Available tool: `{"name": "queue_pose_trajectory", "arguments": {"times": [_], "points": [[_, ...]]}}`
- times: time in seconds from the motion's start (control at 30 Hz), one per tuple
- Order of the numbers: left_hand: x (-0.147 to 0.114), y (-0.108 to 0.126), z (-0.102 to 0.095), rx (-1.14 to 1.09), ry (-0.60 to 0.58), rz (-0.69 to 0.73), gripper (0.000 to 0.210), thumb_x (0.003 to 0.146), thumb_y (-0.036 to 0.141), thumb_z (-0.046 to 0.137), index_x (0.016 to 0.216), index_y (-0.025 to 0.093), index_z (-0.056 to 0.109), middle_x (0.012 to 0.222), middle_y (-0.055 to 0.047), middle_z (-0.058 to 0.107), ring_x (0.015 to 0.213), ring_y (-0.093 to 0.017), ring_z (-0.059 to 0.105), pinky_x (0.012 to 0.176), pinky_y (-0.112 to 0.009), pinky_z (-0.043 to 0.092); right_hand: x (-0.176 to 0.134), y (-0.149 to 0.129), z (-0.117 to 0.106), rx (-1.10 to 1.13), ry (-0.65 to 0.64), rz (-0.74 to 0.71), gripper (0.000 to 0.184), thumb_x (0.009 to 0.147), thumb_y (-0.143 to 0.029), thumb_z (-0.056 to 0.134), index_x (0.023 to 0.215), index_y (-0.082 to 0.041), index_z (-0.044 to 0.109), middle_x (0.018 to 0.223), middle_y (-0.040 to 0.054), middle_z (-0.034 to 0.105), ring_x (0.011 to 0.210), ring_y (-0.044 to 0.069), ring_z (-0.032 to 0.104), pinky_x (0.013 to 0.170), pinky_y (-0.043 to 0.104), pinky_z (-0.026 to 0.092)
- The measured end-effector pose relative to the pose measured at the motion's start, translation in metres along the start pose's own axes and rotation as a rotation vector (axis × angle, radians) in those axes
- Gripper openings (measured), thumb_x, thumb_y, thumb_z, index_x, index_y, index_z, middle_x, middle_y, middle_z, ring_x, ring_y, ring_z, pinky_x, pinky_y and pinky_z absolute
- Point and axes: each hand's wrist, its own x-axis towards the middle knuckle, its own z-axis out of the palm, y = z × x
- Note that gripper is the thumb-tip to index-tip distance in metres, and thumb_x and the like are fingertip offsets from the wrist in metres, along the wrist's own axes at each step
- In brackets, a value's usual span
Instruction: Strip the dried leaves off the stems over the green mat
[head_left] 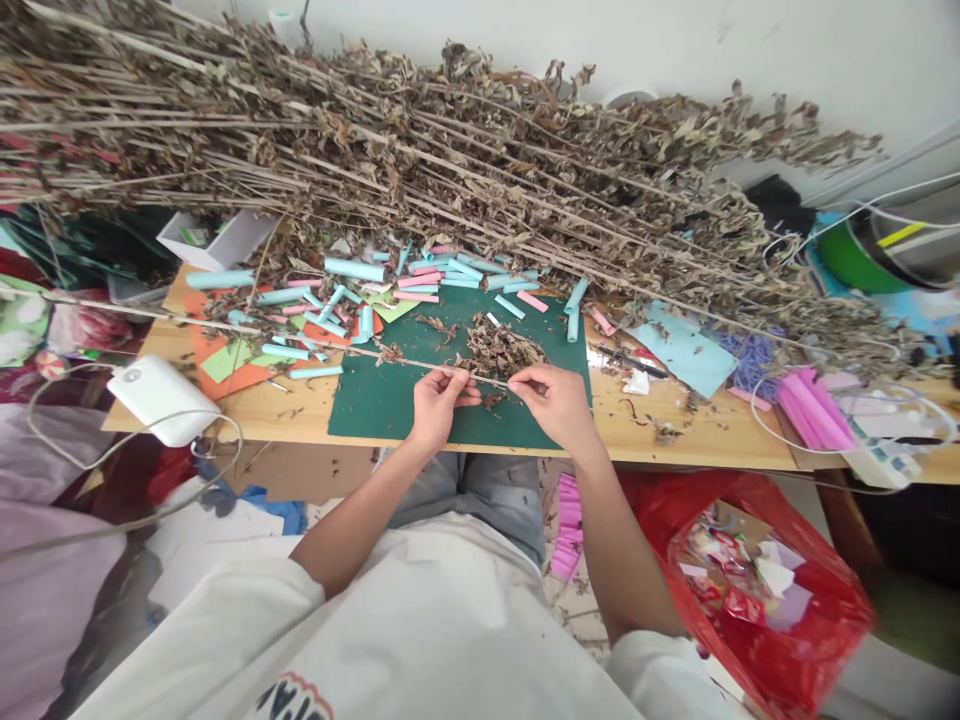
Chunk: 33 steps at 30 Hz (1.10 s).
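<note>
A long, thin dried plant stem (375, 354) runs from the left side across the table to my hands. My left hand (439, 405) pinches it between thumb and fingers above the dark green mat (382, 405). Just to the right, my right hand (553, 400) is closed at the stem's right end. Few leaves show on the stretch between the hands. Right behind them, a pile of crumbled dry leaves (502, 345) lies on the mat. Blue paper rolls (354, 269) and pink paper rolls (532, 301) are scattered along the mat's back edge.
A large heap of dried leafy stalks (420, 150) covers the table's back. At the left edge sits a white power bank (163, 400) with a cable. Blue paper (682, 350) and a pink crepe roll (814, 412) lie right. Below hangs a red rubbish bag (817, 620).
</note>
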Motion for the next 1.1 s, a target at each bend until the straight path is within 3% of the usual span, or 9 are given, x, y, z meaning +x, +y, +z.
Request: {"name": "queue_pose_trajectory", "arguments": {"times": [0.37, 0.5, 0.6, 0.73, 0.9, 1.03, 1.1], "points": [[-0.001, 0.002, 0.001, 0.000, 0.019, -0.005, 0.037, 0.071, 0.044, 0.078, 0.082, 0.013, 0.060, 0.074, -0.002, 0.067, 0.060, -0.011, 0.066, 0.055, -0.023, 0.059, -0.002, -0.001, 0.003, 0.010, 0.055, -0.022, 0.014, 0.084, -0.028, 0.060, 0.073, -0.021, 0.064, 0.074, 0.0018, 0.066, 0.069, 0.016, 0.060, 0.069, 0.028, 0.048], [-0.001, 0.004, 0.000, 0.005, 0.030, -0.002, 0.037, 0.071, 0.043, 0.078, 0.081, 0.013, 0.060, 0.074, -0.002, 0.066, 0.059, -0.010, 0.065, 0.054, -0.022, 0.059, 0.002, 0.005, 0.002, 0.060, 0.231, 0.057, 0.020, 0.087, -0.036, 0.057, 0.076, -0.021, 0.063, 0.072, 0.0027, 0.067, 0.066, 0.017, 0.062, 0.065, 0.028, 0.049], [0.000, 0.008, 0.002, 0.017, 0.046, -0.001, 0.039, 0.068, 0.044, 0.079, 0.080, 0.013, 0.059, 0.072, -0.002, 0.066, 0.058, -0.010, 0.064, 0.053, -0.022, 0.059, 0.011, 0.007, -0.002, -0.074, 0.348, 0.080, 0.025, 0.092, -0.037, 0.050, 0.081, -0.021, 0.065, 0.072, 0.0046, 0.069, 0.067, 0.019, 0.063, 0.066, 0.029, 0.049], [0.001, 0.010, 0.004, 0.031, 0.042, 0.016, 0.038, 0.068, 0.043, 0.080, 0.079, 0.013, 0.060, 0.072, -0.001, 0.064, 0.057, -0.009, 0.063, 0.053, -0.021, 0.058, 0.018, 0.007, -0.003, -0.332, 0.283, 0.068, 0.032, 0.097, -0.035, 0.042, 0.092, -0.020, 0.070, 0.090, 0.0096, 0.073, 0.080, 0.021, 0.067, 0.073, 0.030, 0.049], [0.001, 0.009, 0.005, 0.029, 0.039, 0.033, 0.037, 0.069, 0.043, 0.079, 0.080, 0.013, 0.059, 0.073, 0.000, 0.063, 0.058, -0.008, 0.061, 0.052, -0.019, 0.057, 0.005, 0.006, -0.008, -0.150, 0.284, -0.065, 0.031, 0.098, -0.034, 0.042, 0.100, -0.021, 0.070, 0.099, 0.0075, 0.074, 0.092, 0.020, 0.068, 0.084, 0.031, 0.051], [0.001, 0.007, 0.003, 0.021, 0.037, 0.037, 0.038, 0.071, 0.044, 0.078, 0.082, 0.013, 0.059, 0.074, -0.001, 0.062, 0.059, -0.008, 0.061, 0.053, -0.020, 0.058, -0.010, 0.011, -0.027, -0.014, 0.398, -0.034, 0.031, 0.096, -0.036, 0.044, 0.097, -0.021, 0.070, 0.089, 0.0061, 0.074, 0.083, 0.019, 0.069, 0.081, 0.034, 0.054], [0.002, 0.006, 0.002, 0.018, 0.038, 0.037, 0.038, 0.071, 0.044, 0.077, 0.082, 0.013, 0.059, 0.074, -0.001, 0.062, 0.059, -0.008, 0.061, 0.053, -0.020, 0.058, -0.017, 0.014, -0.035, -0.009, 0.384, -0.037, 0.027, 0.095, -0.036, 0.047, 0.102, -0.021, 0.069, 0.089, 0.0058, 0.074, 0.083, 0.020, 0.069, 0.081, 0.035, 0.054]]}}
